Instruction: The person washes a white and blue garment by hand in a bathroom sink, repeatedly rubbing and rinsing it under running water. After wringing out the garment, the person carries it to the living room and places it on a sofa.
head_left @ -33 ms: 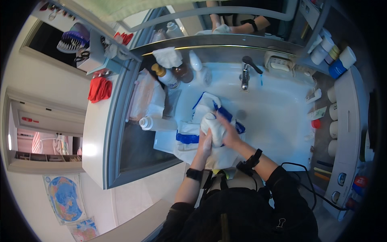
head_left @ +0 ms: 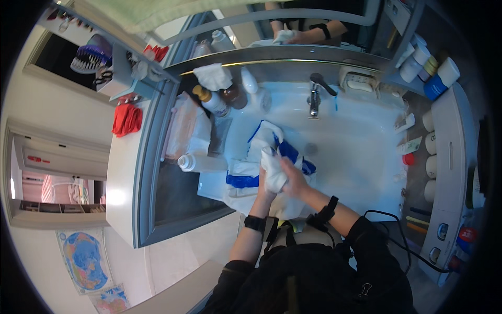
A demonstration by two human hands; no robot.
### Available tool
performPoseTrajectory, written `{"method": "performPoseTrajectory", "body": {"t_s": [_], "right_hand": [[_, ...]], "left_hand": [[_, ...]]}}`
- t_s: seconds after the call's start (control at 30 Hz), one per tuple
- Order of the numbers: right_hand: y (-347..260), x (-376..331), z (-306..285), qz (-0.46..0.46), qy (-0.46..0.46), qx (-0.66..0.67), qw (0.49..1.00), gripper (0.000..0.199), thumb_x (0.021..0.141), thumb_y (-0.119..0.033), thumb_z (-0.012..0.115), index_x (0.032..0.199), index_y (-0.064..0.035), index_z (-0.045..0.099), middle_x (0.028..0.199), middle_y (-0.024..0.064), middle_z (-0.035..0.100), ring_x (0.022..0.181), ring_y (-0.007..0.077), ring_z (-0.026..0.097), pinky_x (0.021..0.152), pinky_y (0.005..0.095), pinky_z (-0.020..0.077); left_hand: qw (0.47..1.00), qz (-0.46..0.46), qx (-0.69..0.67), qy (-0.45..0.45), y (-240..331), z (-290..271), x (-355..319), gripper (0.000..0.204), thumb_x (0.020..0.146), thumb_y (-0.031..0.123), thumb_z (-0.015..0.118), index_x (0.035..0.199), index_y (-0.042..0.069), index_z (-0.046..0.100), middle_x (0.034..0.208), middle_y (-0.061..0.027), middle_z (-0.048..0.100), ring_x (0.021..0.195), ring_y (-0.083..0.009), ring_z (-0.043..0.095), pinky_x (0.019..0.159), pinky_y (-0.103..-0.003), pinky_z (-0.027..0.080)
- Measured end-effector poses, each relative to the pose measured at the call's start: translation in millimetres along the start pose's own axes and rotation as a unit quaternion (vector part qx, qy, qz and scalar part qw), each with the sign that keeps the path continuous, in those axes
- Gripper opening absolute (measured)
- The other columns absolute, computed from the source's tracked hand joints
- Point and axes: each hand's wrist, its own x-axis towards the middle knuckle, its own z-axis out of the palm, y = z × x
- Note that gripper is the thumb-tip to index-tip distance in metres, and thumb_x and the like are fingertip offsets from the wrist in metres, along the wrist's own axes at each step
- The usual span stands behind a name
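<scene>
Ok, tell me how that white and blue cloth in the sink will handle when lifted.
The cloth is probably floppy: it bunches between both hands and drapes over the sink edge. If wet, it is likely heavy and clingy, though wetness isn't clear here.

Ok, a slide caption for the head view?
Both hands wring a white cloth over a white sink.

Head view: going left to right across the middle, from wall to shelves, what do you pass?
Red cloth → white bottle lying on its side → white and blue garment → left hand → right hand → row of white rolls.
</scene>
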Motion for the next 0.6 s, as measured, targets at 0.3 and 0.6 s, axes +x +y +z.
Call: {"method": "performPoseTrajectory", "body": {"t_s": [0.3, 0.6], "right_hand": [[10, 12, -26, 0.131, -0.03, -0.048, 0.99, 0.035, 0.079, -0.035, 0.062, 0.099, -0.0069, 0.059, 0.082, 0.0164, 0.065, 0.079, 0.0357, 0.063, 0.065, 0.0455, 0.0504], [66, 36, -38, 0.295, 0.022, 0.045, 0.954, 0.032, 0.087, -0.029, 0.053, 0.108, -0.0053, 0.059, 0.094, 0.0235, 0.064, 0.09, 0.0416, 0.06, 0.077, 0.0478, 0.0475]], "left_hand": [[0.996, 0.086, 0.011, -0.018, -43, 29, 23, 0.025, 0.099, 0.025, 0.042, 0.108, 0.006, 0.054, 0.093, -0.0062, 0.06, 0.085, -0.0142, 0.059, 0.072, -0.03, 0.05], [0.978, 0.131, 0.16, 0.022, 3, 51, -14, 0.026, 0.096, 0.027, 0.053, 0.112, 0.006, 0.052, 0.106, -0.0056, 0.057, 0.1, -0.0153, 0.055, 0.089, -0.029, 0.043]]}}
